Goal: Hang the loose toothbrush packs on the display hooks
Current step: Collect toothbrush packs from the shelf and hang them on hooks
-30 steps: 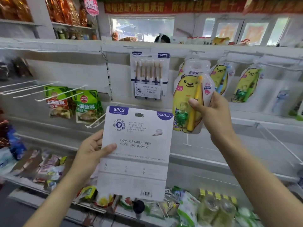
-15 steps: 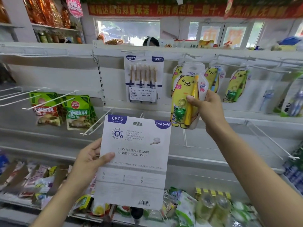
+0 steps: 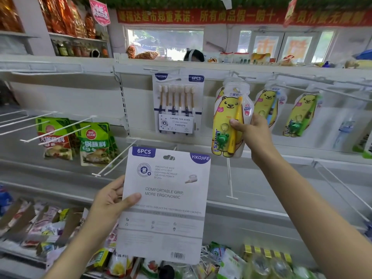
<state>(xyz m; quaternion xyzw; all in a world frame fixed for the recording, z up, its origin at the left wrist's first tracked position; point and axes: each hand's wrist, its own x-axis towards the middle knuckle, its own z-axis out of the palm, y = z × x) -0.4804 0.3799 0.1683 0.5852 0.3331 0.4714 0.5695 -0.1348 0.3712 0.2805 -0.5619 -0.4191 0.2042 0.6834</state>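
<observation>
Your left hand (image 3: 109, 200) pinches the 6-pack (image 3: 165, 206) by its left edge, below the hooks. Your right hand (image 3: 252, 133) pinches the bear pack (image 3: 225, 117) up at its hook (image 3: 238, 76); open shelf (image 3: 261, 186) below.

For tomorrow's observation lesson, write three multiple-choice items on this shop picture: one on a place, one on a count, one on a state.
1. Where does the hung six-brush pack sit relative to the yellow bear pack in the right hand?
A. to its left
B. to its right
C. below it

2. How many toothbrushes show in the hung six-brush pack?
A. four
B. six
C. eight

3. What is the left hand doing?
A. hanging empty
B. gripping the white card pack
C. resting on a shelf

Answers: 1 A, it hangs left of the bear pack. 2 B, six heads stand in a row. 3 B, the thumb lies across the card's face.
</observation>
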